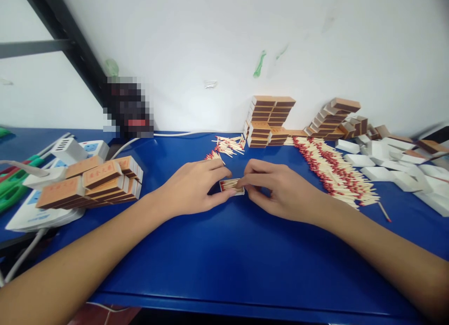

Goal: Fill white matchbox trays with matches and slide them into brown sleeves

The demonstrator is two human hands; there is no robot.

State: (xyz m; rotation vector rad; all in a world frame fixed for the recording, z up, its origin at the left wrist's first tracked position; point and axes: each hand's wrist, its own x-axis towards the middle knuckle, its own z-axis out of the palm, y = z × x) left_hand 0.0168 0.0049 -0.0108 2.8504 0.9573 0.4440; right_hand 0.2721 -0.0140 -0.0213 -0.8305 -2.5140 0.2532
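Note:
A small white matchbox tray (241,192) lies on the blue table between my hands, with matches (229,184) lengthwise in it. My left hand (196,187) is closed around its left end, the thumb pressed along the near side. From the right, my right hand (277,187) pinches at the tray's other end, its index finger over the matches; the fingertips partly hide that end. Just beyond my left fingers lies a loose pile of matches (229,146) with red heads. To the right of my right hand spread long rows of matches (333,175).
Matchboxes stand in a stack (270,114) by the wall, with a leaning stack (333,117) beside it. White trays (382,156) heap at the far right. More matchboxes (105,180) rest at left on power strips (45,217), near green-handled scissors (17,194). A white cable (182,134) runs along the wall.

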